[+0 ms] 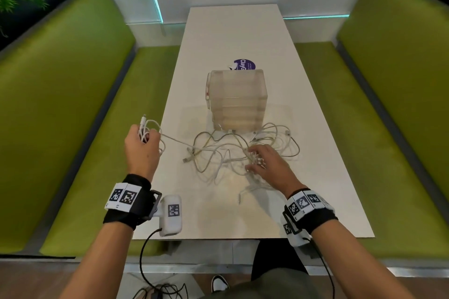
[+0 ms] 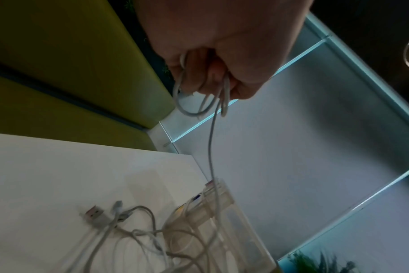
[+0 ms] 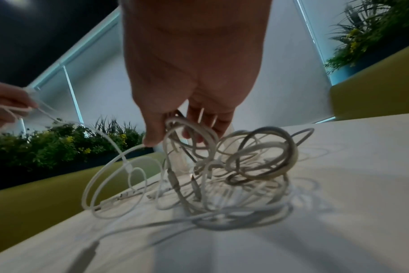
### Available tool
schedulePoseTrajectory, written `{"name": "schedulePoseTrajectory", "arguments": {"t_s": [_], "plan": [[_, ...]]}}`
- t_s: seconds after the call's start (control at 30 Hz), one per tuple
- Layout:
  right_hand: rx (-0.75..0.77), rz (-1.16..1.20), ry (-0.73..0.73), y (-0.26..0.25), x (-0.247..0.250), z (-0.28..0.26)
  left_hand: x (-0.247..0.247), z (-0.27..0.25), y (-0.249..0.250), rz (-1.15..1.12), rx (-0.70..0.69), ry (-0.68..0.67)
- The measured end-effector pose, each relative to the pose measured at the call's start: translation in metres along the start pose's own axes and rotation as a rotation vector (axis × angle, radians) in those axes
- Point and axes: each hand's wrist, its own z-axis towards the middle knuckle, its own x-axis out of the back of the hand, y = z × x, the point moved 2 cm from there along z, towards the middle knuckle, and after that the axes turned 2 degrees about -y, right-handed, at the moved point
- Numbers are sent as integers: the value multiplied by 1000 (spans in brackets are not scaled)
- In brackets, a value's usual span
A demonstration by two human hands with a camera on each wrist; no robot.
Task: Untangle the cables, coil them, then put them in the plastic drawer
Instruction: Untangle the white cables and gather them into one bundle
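Left hand (image 1: 142,145), raised over the tabletop's (image 1: 328,189) left edge, grips a few finished loops of one white cable (image 1: 148,128), whose free run leads right into the tangle (image 1: 233,153). Right hand (image 1: 264,160) rests on that tangle near the middle of the tabletop, fingers curled among the strands, apparently pinching some. The plastic drawer (image 1: 237,99) stands just beyond, its drawers looking closed. The step is best done by pinning the heap while drawing the cable out slowly, so no knot tightens. Blur and overlap hide how many cables there are and where they cross.
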Motion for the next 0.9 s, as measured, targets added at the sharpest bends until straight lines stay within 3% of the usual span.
{"name": "schedulePoseTrajectory", "arguments": {"t_s": [0.13, 0.2, 0.3, 0.4, 0.5, 0.57, 0.73, 0.83, 0.9], "plan": [[-74, 32, 13, 1, 5, 0, -1, -21, 23, 2, -84, -330], [-29, 28, 40, -13, 5, -5, -3, -36, 27, -7, -96, -485], [132, 37, 57, -40, 7, -19, -1, -53, 25, -56, -63, -603], [189, 189, -150, -71, 6, -38, 0, -65, 23, -67, -35, -719], [124, 355, -420, -98, -4, -55, -7, -77, 15, 11, 6, -880], [33, 460, -441, -105, -14, -61, -13, -89, 10, 64, 32, -989], [-39, 430, -313, -101, -27, -69, -18, -108, 0, 127, 124, -1157], [1, 529, -432, -103, -26, -75, -14, -114, -5, 121, 177, -1245], [4, 542, -493, -102, -29, -77, -12, -114, -11, 119, 214, -1230]]}}
